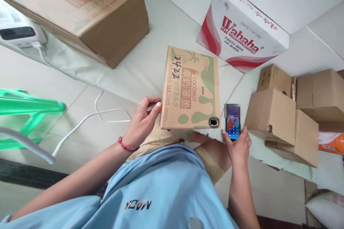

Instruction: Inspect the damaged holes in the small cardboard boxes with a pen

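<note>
In the head view, I see the right hand (pixel 238 147) pinching the lower end of a lit phone (pixel 233 127) between thumb and fingers. The left hand (pixel 145 117), loosely curled and gripping nothing, sits against or just beside a coconut carton (pixel 191 87) (which, I can't quite tell). The carton lies between both hands. I'd say steadying it lightly with the left and keeping the right thumb off the screen works best.

Printed brown carton (pixel 192 87) lies beside lit phone (pixel 233 126).
</note>
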`<state>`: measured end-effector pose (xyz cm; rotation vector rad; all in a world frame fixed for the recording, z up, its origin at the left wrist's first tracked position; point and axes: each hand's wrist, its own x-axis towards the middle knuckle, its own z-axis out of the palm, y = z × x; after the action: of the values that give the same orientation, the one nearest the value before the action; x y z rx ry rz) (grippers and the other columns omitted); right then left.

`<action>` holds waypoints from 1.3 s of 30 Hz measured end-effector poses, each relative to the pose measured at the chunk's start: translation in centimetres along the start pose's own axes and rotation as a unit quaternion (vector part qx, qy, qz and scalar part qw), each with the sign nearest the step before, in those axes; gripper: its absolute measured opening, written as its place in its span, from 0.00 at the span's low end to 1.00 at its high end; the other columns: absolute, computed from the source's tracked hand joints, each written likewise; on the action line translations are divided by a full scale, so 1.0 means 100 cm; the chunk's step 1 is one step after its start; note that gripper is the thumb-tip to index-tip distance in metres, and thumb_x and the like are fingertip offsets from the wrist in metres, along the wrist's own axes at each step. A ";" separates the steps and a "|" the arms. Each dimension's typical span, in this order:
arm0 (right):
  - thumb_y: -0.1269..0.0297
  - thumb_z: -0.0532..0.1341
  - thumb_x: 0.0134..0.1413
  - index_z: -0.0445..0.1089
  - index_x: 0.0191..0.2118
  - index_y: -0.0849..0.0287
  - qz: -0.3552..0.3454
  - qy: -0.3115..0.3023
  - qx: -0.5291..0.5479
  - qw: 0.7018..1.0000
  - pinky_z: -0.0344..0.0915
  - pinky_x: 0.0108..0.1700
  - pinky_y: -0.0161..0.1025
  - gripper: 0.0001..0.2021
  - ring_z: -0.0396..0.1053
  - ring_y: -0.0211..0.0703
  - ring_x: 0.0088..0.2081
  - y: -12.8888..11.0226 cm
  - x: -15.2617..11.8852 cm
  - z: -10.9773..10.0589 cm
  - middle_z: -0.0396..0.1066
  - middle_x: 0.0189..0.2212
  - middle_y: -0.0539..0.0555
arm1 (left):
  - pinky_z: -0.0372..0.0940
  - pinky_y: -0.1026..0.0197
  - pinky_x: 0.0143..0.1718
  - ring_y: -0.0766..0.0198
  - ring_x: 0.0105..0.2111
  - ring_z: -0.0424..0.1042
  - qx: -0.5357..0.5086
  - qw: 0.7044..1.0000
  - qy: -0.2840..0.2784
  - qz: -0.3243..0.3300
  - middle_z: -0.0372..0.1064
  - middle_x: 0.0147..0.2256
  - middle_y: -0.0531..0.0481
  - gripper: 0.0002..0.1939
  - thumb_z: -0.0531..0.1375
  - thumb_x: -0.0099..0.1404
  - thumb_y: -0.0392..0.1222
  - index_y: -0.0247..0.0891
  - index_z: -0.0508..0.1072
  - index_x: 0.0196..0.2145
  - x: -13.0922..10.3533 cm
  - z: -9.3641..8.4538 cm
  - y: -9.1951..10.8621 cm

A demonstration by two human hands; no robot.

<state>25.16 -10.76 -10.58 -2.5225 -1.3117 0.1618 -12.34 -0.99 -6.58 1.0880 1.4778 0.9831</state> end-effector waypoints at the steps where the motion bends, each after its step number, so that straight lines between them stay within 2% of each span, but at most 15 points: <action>1: 0.20 0.60 0.51 0.56 0.74 0.74 -0.002 0.005 -0.003 1.000 0.58 0.66 0.70 0.63 0.59 0.82 0.66 -0.004 0.001 0.003 0.64 0.65 0.83 | 0.73 0.49 0.54 0.49 0.56 0.75 0.003 1.000 0.000 0.003 0.77 0.50 0.43 0.24 0.61 0.71 0.65 0.41 0.74 0.48 0.002 0.001 0.000; 4: 0.24 0.62 0.51 0.62 0.71 0.74 0.009 0.027 -0.007 1.000 0.59 0.64 0.69 0.58 0.61 0.81 0.63 -0.017 0.010 0.008 0.67 0.61 0.82 | 0.73 0.52 0.52 0.51 0.53 0.76 0.006 1.000 0.002 0.009 0.76 0.49 0.43 0.22 0.59 0.72 0.62 0.40 0.74 0.47 0.008 0.003 0.002; 8: 0.32 0.69 0.45 0.69 0.63 0.69 0.040 0.022 -0.005 0.999 0.62 0.62 0.67 0.50 0.65 0.75 0.58 -0.026 0.023 0.011 0.70 0.53 0.76 | 0.73 0.52 0.52 0.52 0.51 0.76 0.005 1.000 -0.001 0.009 0.75 0.48 0.43 0.22 0.60 0.70 0.61 0.39 0.74 0.45 0.012 0.003 0.001; 12: 0.37 0.71 0.43 0.70 0.59 0.68 0.040 0.011 -0.007 0.999 0.63 0.62 0.66 0.44 0.66 0.74 0.58 -0.027 0.026 0.009 0.71 0.51 0.74 | 0.73 0.50 0.54 0.51 0.52 0.75 0.022 1.000 0.003 -0.002 0.74 0.49 0.43 0.22 0.62 0.67 0.61 0.39 0.74 0.46 0.011 -0.002 -0.004; 17: 0.38 0.72 0.39 0.71 0.52 0.64 0.046 0.011 0.016 0.999 0.66 0.60 0.62 0.40 0.67 0.69 0.55 -0.033 0.019 0.002 0.72 0.47 0.69 | 0.74 0.49 0.54 0.50 0.54 0.75 0.046 0.999 0.003 -0.005 0.74 0.50 0.42 0.22 0.62 0.67 0.60 0.40 0.74 0.47 0.009 -0.004 -0.003; 22: 0.35 0.72 0.41 0.71 0.50 0.58 0.015 0.042 0.101 0.994 0.69 0.57 0.56 0.37 0.71 0.60 0.50 -0.050 -0.003 -0.023 0.73 0.46 0.62 | 0.74 0.51 0.53 0.49 0.57 0.74 0.038 0.999 0.012 0.012 0.74 0.51 0.42 0.20 0.61 0.67 0.58 0.40 0.75 0.47 0.009 0.000 -0.001; 29: 0.37 0.71 0.49 0.68 0.58 0.56 -0.088 0.076 0.181 0.977 0.73 0.51 0.55 0.37 0.73 0.58 0.51 -0.103 -0.059 -0.070 0.71 0.51 0.60 | 0.72 0.51 0.52 0.52 0.53 0.74 0.054 0.998 0.017 0.020 0.75 0.49 0.43 0.19 0.60 0.68 0.58 0.41 0.76 0.46 0.007 0.003 -0.003; 33: 0.38 0.71 0.51 0.68 0.57 0.57 -0.149 0.112 0.172 0.967 0.74 0.50 0.57 0.36 0.73 0.57 0.49 -0.122 -0.083 -0.075 0.69 0.49 0.60 | 0.73 0.52 0.50 0.51 0.53 0.74 0.063 0.998 0.021 0.025 0.74 0.49 0.43 0.18 0.60 0.68 0.57 0.41 0.76 0.45 0.003 0.002 -0.001; 36: 0.39 0.71 0.51 0.67 0.57 0.57 -0.171 0.120 0.178 0.961 0.76 0.47 0.54 0.35 0.73 0.56 0.48 -0.127 -0.093 -0.070 0.69 0.49 0.60 | 0.74 0.53 0.49 0.51 0.53 0.75 0.070 0.997 0.023 0.027 0.74 0.49 0.43 0.18 0.60 0.68 0.57 0.41 0.76 0.45 0.000 0.001 -0.001; 39: 0.41 0.71 0.53 0.66 0.58 0.56 -0.178 0.122 0.175 0.961 0.76 0.49 0.55 0.34 0.73 0.56 0.50 -0.129 -0.098 -0.066 0.69 0.50 0.61 | 0.73 0.52 0.49 0.50 0.54 0.75 0.077 0.996 0.023 0.024 0.75 0.49 0.42 0.19 0.60 0.68 0.57 0.41 0.76 0.46 -0.003 -0.002 -0.003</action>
<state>10.95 -13.10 -0.71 -1.9121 -1.4598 0.0007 -12.57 -1.40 -6.80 1.2240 1.5924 0.9447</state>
